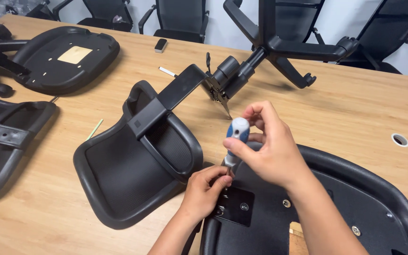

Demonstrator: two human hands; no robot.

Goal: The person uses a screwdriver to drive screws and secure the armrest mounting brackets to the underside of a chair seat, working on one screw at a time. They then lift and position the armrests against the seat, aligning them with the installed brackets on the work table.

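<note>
Two hands work close together over a black seat pan at the near edge of the counter. The right hand is closed around the blue-and-white handle of a screwdriver, held upright with its shaft pointing down. The left hand, just below it, pinches its fingers around the lower shaft, where the tip meets a black metal plate on the seat. Just left of the hands lies a mesh backrest, with a bracket running up and away to a chair base tipped on its side beyond them. Farther left sit another seat and another backrest. Office chairs stand beyond the counter.
</note>
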